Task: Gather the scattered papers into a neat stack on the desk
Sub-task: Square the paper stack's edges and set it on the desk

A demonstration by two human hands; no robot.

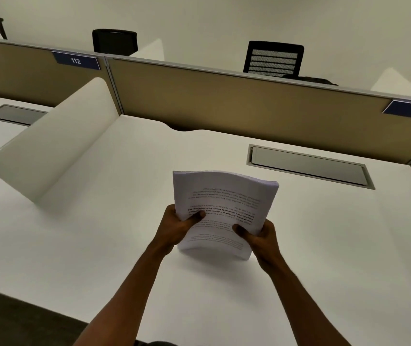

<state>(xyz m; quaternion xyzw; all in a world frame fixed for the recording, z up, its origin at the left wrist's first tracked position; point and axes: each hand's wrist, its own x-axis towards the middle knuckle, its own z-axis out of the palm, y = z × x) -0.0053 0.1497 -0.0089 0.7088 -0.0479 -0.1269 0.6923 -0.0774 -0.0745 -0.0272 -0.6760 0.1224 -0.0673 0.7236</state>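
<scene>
Because both hands clamp the papers (221, 206) at frame centre, left hand (174, 228) and right hand (261, 236) fingers pinching its lower sides, the stack stands upright on the desk (99, 245), likely for squaring edges.

Left hand (174, 227), right hand (259, 236) gripping, thumbs on top, forearms extended.

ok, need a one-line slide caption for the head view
Both hands, left hand and right hand, grip a stack of papers stood on edge on the white desk.
</scene>
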